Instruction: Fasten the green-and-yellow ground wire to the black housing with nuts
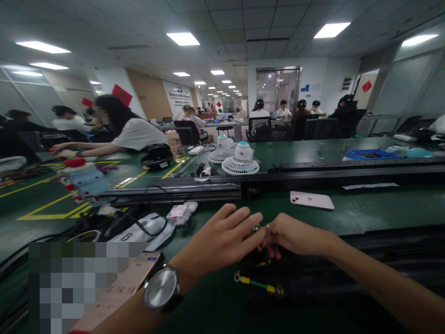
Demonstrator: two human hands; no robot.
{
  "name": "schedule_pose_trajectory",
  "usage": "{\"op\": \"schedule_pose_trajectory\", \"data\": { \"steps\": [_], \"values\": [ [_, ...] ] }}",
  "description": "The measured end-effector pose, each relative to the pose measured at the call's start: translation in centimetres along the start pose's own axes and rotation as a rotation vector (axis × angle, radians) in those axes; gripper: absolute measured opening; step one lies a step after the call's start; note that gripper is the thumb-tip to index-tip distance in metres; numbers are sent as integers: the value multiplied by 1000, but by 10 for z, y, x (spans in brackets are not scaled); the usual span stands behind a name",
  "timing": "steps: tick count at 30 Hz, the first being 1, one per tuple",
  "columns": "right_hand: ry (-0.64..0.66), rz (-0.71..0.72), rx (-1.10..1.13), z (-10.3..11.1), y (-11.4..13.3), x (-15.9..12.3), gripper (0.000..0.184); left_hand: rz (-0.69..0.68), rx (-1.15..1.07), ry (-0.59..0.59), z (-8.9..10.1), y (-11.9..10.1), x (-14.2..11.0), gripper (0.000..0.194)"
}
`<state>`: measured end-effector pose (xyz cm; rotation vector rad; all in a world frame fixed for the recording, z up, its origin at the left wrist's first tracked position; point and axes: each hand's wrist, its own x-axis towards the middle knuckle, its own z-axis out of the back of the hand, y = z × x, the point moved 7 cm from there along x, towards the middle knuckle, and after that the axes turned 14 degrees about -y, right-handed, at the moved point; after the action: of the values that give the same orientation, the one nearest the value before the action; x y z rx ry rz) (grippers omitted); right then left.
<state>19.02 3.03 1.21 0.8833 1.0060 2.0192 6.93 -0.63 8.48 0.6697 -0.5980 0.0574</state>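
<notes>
My left hand point(225, 234), with a watch point(162, 288) on its wrist, meets my right hand point(295, 235) above the dark bench. The fingers of both are curled together at the tips, and whatever lies between them is hidden or too small to name. A small silvery bit shows at the left fingers; I cannot tell if it is a ring or a part. Just below the hands lies a short green wire point(259, 283) with yellow sleeves and a ring terminal at each end. Beneath my right forearm run long black bars point(392, 260).
A pink phone point(312, 200) lies beyond my hands. Another lit phone point(118, 287) is at lower left, near cables and a white bag point(139, 232). Black rails point(347, 174) cross the bench, with white fans point(240, 160) and a blue tray point(373, 154) behind. A person point(134, 132) works at left.
</notes>
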Motion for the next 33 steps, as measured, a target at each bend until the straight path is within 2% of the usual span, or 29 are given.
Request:
{"op": "schedule_pose_trajectory", "data": {
  "steps": [4,10,12,16,23,29,33],
  "values": [
    [0,6,-8,1,2,1,28,-89,-25,55,-1,1,10,14],
    [56,17,-39,3,7,-2,26,-90,-69,147,-2,1,23,14],
    [70,23,-66,5,10,-3,26,-77,-72,159,-3,1,26,13],
    [54,64,-171,10,19,-5,9,-47,-87,199,-6,3,29,12],
    [-98,144,-347,16,28,1,6,35,-62,289,-11,10,31,3],
    [-154,150,-426,18,22,2,14,125,-118,338,-19,10,22,7],
    [-136,142,-398,16,21,1,17,180,-181,328,-19,9,20,7]
  ]
}}
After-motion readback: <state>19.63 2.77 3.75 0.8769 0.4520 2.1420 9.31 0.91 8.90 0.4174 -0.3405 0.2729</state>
